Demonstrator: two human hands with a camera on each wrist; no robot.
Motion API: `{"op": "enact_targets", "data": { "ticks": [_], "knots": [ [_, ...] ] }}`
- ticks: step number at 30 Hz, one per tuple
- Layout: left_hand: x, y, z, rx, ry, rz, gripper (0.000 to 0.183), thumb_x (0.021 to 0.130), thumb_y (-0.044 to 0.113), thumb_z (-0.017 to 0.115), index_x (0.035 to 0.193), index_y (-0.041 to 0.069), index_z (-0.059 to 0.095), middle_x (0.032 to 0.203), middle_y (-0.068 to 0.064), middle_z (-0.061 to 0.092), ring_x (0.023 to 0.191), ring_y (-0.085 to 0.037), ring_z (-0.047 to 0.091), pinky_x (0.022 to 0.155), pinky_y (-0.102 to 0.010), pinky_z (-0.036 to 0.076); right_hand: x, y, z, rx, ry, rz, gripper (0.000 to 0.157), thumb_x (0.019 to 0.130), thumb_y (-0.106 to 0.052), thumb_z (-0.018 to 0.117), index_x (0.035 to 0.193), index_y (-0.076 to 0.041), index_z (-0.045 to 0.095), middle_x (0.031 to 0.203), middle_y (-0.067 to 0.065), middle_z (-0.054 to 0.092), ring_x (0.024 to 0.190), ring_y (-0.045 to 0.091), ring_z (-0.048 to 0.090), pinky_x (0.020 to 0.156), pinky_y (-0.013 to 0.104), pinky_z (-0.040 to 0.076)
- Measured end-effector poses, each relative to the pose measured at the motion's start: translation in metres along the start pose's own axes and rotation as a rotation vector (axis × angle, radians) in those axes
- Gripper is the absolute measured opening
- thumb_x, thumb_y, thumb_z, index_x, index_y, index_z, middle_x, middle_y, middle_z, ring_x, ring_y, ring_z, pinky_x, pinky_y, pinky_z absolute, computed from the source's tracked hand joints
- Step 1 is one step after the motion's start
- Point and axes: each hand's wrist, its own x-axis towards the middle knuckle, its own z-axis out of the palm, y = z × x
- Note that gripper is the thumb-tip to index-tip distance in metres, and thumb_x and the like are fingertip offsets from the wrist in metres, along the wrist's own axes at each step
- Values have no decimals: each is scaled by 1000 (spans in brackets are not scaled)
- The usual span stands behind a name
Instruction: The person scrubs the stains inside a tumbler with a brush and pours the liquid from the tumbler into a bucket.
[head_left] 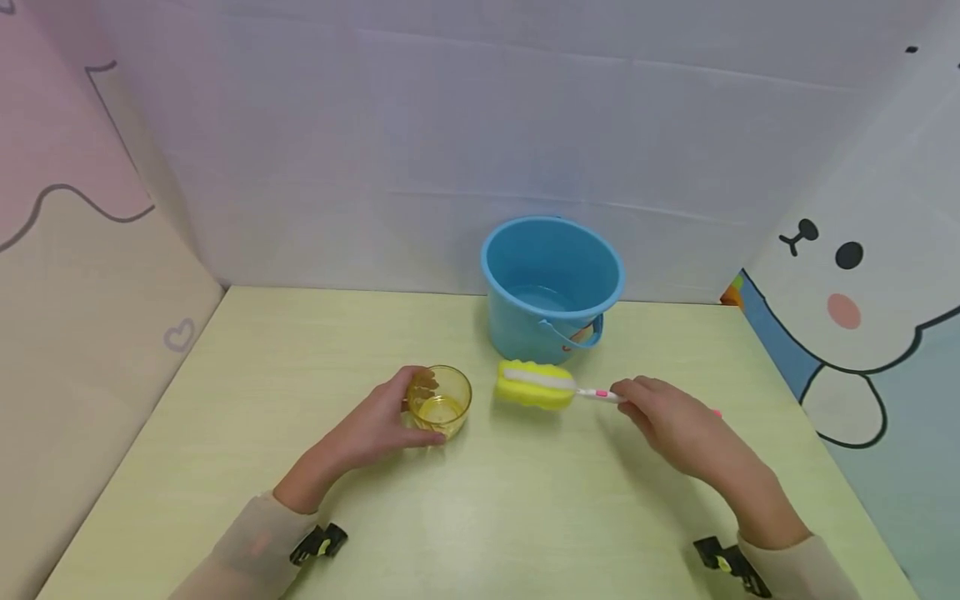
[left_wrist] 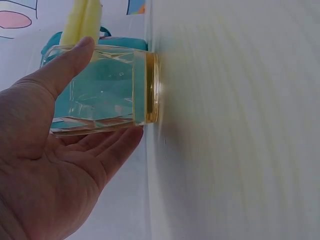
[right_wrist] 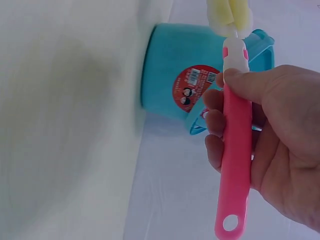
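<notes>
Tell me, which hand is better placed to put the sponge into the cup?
Probably the right hand: it grips the handle, and the sponge points toward the cup, which the left hand holds.

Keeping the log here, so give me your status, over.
Left grip around upright cup. Right grip holding brush, apart from cup. Bucket farther back; nothing between brush and cup.

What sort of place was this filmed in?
Probably a staged recording booth: cartoon-printed sheets screen three sides of a pale table, which holds a blue bucket.
</notes>
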Motion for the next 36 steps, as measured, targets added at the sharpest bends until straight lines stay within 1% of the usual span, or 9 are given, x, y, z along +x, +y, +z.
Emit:
{"op": "enact_targets", "data": {
  "ticks": [4, 6, 8, 11, 14, 18, 26, 32, 36],
  "knots": [
    [0, 4, 2, -7, -6, -2, 94, 79, 29, 97, 152, 5, 43, 145, -8, 59, 131, -28, 58, 109, -51, 50, 1, -4, -8, -31, 10, -14, 28, 97, -6, 77, 124, -9, 70, 100, -3, 69, 87, 15, 63, 78, 39, 62],
    [1, 6, 4, -8, -11, 1, 94, 79, 28, 97, 152, 4, 43, 145, -8, 59, 131, -28, 58, 109, -50, 50, 3, -6, -13, -39, 24, -37, 29, 96, -6, 78, 124, -10, 70, 103, -1, 70, 90, 18, 65, 79, 41, 62],
    [1, 7, 5, -12, -13, 6, 94, 79, 27, 97, 152, 4, 43, 145, -9, 59, 131, -28, 59, 109, -50, 50, 4, -8, -18, -52, 51, -75, 30, 95, -4, 80, 123, -9, 70, 104, 0, 71, 91, 19, 66, 80, 43, 63],
    [1, 9, 7, -15, -14, 12, 94, 79, 27, 98, 152, 3, 43, 145, -9, 59, 130, -27, 59, 108, -49, 51, 7, -12, -25, -77, 101, -152, 31, 92, -2, 81, 121, -8, 71, 102, 0, 70, 89, 19, 66, 78, 41, 62],
    [1, 10, 9, -23, -20, 19, 94, 79, 28, 98, 151, 3, 43, 144, -8, 59, 128, -27, 60, 108, -49, 51, 10, -14, -32, -117, 132, -203, 32, 90, -1, 83, 120, -9, 71, 99, -1, 69, 85, 18, 65, 75, 39, 61],
    [1, 13, 12, -17, -27, 21, 93, 79, 28, 98, 150, 4, 45, 142, -6, 60, 127, -25, 60, 107, -47, 51, 17, -17, -39, -166, 136, -235, 35, 88, -3, 86, 119, -10, 72, 96, -1, 69, 82, 17, 65, 72, 37, 60],
    [3, 15, 18, -2, -40, 49, 91, 80, 30, 97, 150, 7, 45, 141, -5, 61, 126, -23, 60, 106, -46, 50, 26, -30, -56, -267, 139, -289, 38, 87, -5, 87, 121, -14, 72, 96, 0, 69, 89, 23, 67, 74, 41, 56],
    [7, 18, 22, -20, -61, 64, 93, 79, 27, 97, 152, 6, 44, 140, -5, 63, 127, -23, 60, 110, -46, 48, 33, -39, -64, -354, 159, -344, 41, 85, -5, 89, 121, -15, 73, 91, 0, 66, 87, 23, 65, 72, 39, 53],
    [8, 21, 25, -31, -71, 73, 94, 78, 28, 98, 152, 6, 44, 138, -4, 63, 125, -21, 60, 109, -46, 49, 39, -47, -70, -426, 148, -373, 39, 84, -7, 91, 117, -15, 73, 89, 1, 65, 83, 23, 62, 71, 38, 50]
  ]
}}
